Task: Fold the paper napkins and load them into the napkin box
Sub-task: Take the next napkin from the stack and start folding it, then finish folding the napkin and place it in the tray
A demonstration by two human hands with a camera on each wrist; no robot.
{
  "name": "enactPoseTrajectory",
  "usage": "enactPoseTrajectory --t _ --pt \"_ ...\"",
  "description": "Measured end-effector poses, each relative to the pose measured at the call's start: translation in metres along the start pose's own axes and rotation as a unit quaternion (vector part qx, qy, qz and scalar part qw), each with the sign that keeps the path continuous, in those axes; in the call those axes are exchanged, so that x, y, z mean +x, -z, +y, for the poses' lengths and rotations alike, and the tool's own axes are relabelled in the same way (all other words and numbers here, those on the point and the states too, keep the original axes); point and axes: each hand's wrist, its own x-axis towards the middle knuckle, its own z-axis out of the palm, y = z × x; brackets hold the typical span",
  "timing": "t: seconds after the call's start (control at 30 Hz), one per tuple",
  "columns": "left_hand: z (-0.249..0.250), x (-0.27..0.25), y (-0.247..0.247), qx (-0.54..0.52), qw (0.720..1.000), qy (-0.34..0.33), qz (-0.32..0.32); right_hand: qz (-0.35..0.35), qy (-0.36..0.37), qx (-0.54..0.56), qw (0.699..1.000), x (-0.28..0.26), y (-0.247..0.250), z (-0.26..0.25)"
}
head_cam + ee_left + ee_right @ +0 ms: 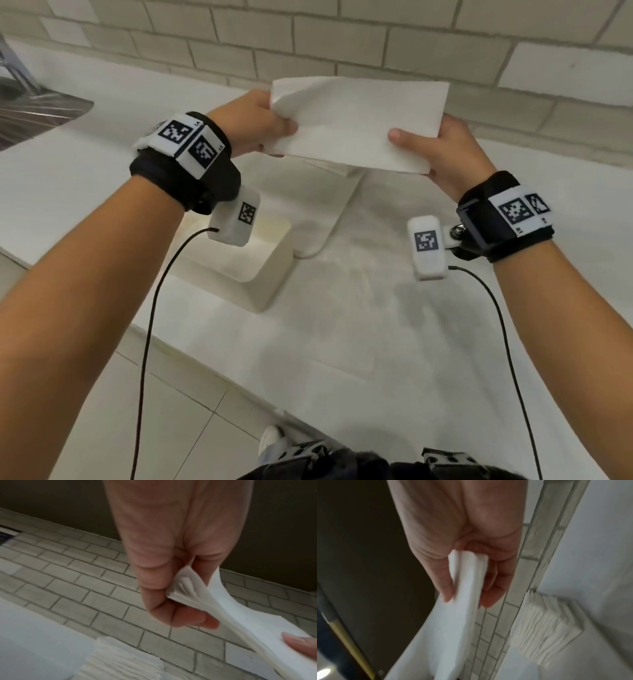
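Observation:
A white folded paper napkin [356,120] hangs in the air above the counter, stretched between both hands. My left hand [279,132] pinches its crumpled left end, thumb on top [171,597]. At the right end my right hand [411,145] grips it, thumb on the near face and fingers behind [465,599]. The napkin [240,615] shows several layers at its edge [447,635]. The cream napkin box [270,274] stands open on the counter below my left wrist. A stack of napkins [334,168] lies under the held one [544,635].
A flat white panel [325,219] lies beside the box and under the stack. A steel sink [34,113] is at far left. The tiled wall [411,51] rises behind the white counter [376,325]. The counter's front edge runs diagonally near my body.

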Motion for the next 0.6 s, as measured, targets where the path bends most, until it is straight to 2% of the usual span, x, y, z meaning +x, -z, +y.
enactPoseTrajectory --t 0.13,0.23,0.33,0.47,0.53,0.6 --pt "-0.027 -0.002 0.033 -0.013 0.999 0.039 -0.018 -0.012 -0.01 0.001 1.0 0.012 -0.038 -0.005" --pt "-0.042 0.0 0.059 -0.008 1.0 0.013 -0.018 -0.026 -0.017 -0.004 1.0 0.016 -0.065 -0.003" --pt "-0.055 0.001 0.092 0.031 0.999 0.004 -0.032 -0.006 -0.039 -0.01 0.999 0.022 -0.091 -0.001" --pt "-0.076 0.0 0.13 0.078 0.99 0.067 -0.1 -0.005 -0.063 -0.08 0.995 0.028 -0.117 -0.002" --pt "-0.089 0.001 0.138 0.1 0.976 0.108 -0.158 -0.051 -0.095 -0.151 0.983 0.027 -0.129 -0.001" --pt "-0.101 0.002 0.14 0.152 0.956 0.133 -0.212 -0.104 -0.137 -0.236 0.956 0.023 -0.144 0.002"
